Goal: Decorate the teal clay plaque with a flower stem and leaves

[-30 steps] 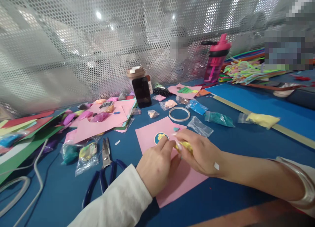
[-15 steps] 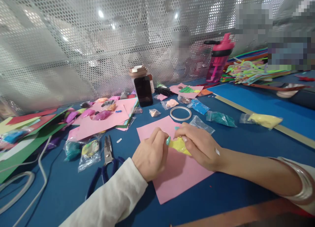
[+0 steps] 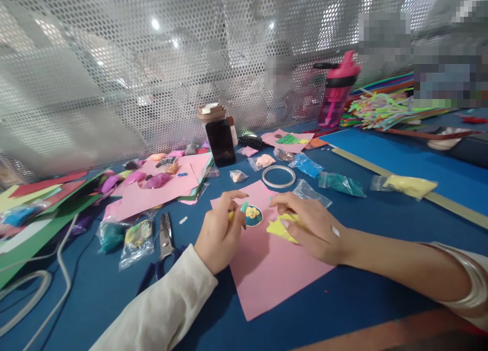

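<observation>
Over a pink sheet of paper (image 3: 263, 280) my left hand (image 3: 219, 234) has its fingers pinched together, with a bit of yellow clay showing beside them. My right hand (image 3: 320, 229) grips a larger lump of yellow modelling clay (image 3: 280, 229) between thumb and fingers; its palm side is hidden. Between the two hands a round dark teal piece (image 3: 252, 221) with yellow flower shapes on top lies on the paper. Past my fingers lies a silver-white ring (image 3: 279, 184), and right of it a clear plastic bag (image 3: 312, 192).
Blue-handled scissors (image 3: 166, 242) lie left of the paper, by bagged clay (image 3: 137, 239). Further back stand a phone (image 3: 221, 142) against a lidded cup and a pink bottle (image 3: 337, 92). Teal (image 3: 343, 184) and pale yellow clay bags (image 3: 412, 185) lie right. A perforated metal screen (image 3: 171, 76) rises behind.
My hands have moved apart, the left one leftwards with a small yellow bit pulled away from the lump in my right hand. The teal piece with yellow flowers has come into view between them.
</observation>
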`<state>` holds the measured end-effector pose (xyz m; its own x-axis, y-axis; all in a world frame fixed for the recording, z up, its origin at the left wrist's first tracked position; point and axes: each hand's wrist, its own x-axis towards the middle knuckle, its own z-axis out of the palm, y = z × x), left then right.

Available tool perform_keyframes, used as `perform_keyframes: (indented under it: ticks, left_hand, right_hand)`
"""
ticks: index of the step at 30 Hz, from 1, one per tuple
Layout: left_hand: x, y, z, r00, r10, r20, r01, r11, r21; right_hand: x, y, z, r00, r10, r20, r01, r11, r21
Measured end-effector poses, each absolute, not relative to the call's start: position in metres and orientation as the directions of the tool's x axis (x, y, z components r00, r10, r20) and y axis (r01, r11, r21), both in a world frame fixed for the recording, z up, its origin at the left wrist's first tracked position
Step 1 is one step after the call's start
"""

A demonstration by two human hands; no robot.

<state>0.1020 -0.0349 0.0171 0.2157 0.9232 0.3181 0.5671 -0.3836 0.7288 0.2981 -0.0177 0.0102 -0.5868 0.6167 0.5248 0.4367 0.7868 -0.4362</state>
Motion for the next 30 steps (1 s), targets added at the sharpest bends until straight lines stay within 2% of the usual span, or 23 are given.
perform_keyframes:
  ticks: [3,7,12,15,18,21,24,27,30]
  left_hand:
    - [0.108,-0.039,0.021,0.399,0.886,0.235,0.585,-0.443,0.679]
    - [0.118,-0.047,0.022,0.568,0.816,0.113,0.548,-0.476,0.688]
    - [0.124,-0.054,0.022,0.524,0.837,0.159,0.51,-0.457,0.729]
    - [0.122,-0.055,0.024,0.503,0.858,0.1,0.48,-0.374,0.794]
    - [0.121,-0.056,0.025,0.567,0.823,0.028,0.465,-0.348,0.814]
    - [0.121,-0.057,0.024,0.635,0.772,0.011,0.431,-0.367,0.824]
    - [0.121,-0.059,0.022,0.638,0.769,0.04,0.413,-0.385,0.825]
    - [0.123,-0.061,0.02,0.609,0.786,0.11,0.444,-0.452,0.773]
    - [0.123,-0.061,0.02,0.547,0.795,0.262,0.511,-0.564,0.648]
  right_hand:
    - [0.298,-0.02,0.008,-0.554,0.588,0.589,0.376,0.809,-0.452]
    - [0.295,-0.024,0.007,-0.559,0.496,0.665,0.266,0.867,-0.422]
    - [0.295,-0.024,0.012,-0.597,0.469,0.651,0.222,0.876,-0.427]
    - [0.297,-0.024,0.013,-0.596,0.451,0.664,0.143,0.874,-0.465]
    - [0.299,-0.026,0.012,-0.595,0.406,0.694,0.079,0.889,-0.451]
    - [0.298,-0.029,0.011,-0.607,0.375,0.701,0.086,0.908,-0.411]
    - [0.298,-0.028,0.01,-0.617,0.35,0.705,0.082,0.919,-0.385]
    - [0.298,-0.023,0.011,-0.64,0.335,0.692,0.08,0.924,-0.373]
    - [0.299,-0.017,0.013,-0.661,0.484,0.574,0.195,0.849,-0.491]
